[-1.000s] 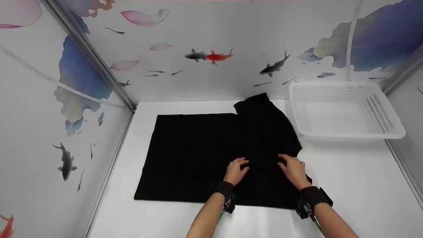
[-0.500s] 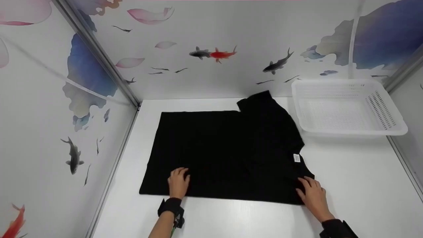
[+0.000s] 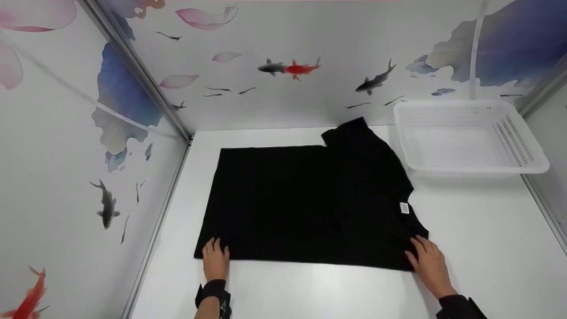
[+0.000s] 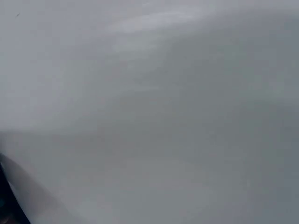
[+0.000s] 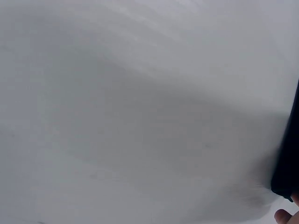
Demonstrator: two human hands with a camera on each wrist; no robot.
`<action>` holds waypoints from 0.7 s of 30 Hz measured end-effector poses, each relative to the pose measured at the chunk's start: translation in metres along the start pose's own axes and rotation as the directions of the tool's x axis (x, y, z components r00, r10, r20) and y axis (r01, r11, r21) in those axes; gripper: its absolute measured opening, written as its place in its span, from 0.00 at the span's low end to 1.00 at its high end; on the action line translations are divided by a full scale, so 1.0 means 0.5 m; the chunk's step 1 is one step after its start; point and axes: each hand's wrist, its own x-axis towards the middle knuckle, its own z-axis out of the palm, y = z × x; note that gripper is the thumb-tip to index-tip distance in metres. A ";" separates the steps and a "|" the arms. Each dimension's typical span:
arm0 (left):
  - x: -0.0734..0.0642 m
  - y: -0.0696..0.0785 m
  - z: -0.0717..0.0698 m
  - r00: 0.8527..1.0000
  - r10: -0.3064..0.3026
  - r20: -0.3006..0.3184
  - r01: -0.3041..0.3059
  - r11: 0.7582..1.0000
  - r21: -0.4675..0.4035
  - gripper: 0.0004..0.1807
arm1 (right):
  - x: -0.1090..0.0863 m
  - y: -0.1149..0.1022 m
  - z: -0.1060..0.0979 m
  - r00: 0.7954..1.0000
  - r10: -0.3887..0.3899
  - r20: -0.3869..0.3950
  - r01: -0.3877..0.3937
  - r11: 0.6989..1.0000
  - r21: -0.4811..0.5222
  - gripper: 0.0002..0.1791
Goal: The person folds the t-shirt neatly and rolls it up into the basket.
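A black short-sleeved T-shirt lies flat, folded lengthwise, its neck and a white label on the right and one sleeve pointing to the back. At its near left corner, my left hand rests on the cloth with fingers extended. My right hand touches the near right corner by the neck, fingers on top and thumb apart from them. In the right wrist view only a fingertip and the thumb show beside the shirt's edge. The left wrist view holds mostly blurred white surface with a dark edge.
A white perforated plastic basket stands at the back right, beside the shirt. White panels printed with fish and petals enclose the white table at the back and sides. A metal corner post rises at the back left.
Both hands have moved apart from the middle of the shirt. The left slid to the near left corner, the right to the near right corner. The white label has come into sight.
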 end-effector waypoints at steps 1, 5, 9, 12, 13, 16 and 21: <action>-0.005 0.000 -0.003 1.000 0.001 0.009 0.000 1.000 -0.002 0.18 | -0.004 -0.001 -0.003 1.000 0.006 0.006 -0.006 1.000 0.000 0.24; -0.027 -0.003 -0.014 0.999 -0.008 0.043 0.008 1.000 0.004 0.19 | -0.019 -0.003 -0.014 0.999 0.026 0.043 -0.026 1.000 -0.014 0.25; -0.034 -0.004 -0.029 0.997 -0.005 0.071 0.005 1.000 -0.004 0.18 | -0.023 -0.004 -0.026 0.992 0.064 0.110 -0.062 0.998 -0.019 0.24; -0.022 -0.006 -0.040 0.998 0.024 0.058 -0.023 1.000 -0.017 0.16 | -0.009 -0.007 -0.035 0.984 0.089 0.151 -0.088 0.996 -0.015 0.23; -0.014 -0.006 -0.042 0.998 0.038 0.044 -0.037 0.999 -0.021 0.15 | -0.001 -0.008 -0.038 0.983 0.093 0.155 -0.093 0.996 -0.010 0.22; 0.022 -0.003 -0.049 0.997 0.080 0.018 -0.080 0.997 -0.024 0.14 | 0.032 -0.015 -0.043 0.987 0.090 0.137 -0.094 0.995 0.023 0.21; 0.105 0.015 -0.061 0.994 0.096 0.050 -0.096 0.995 -0.018 0.14 | 0.101 -0.031 -0.038 0.996 0.048 0.079 -0.054 0.996 0.076 0.20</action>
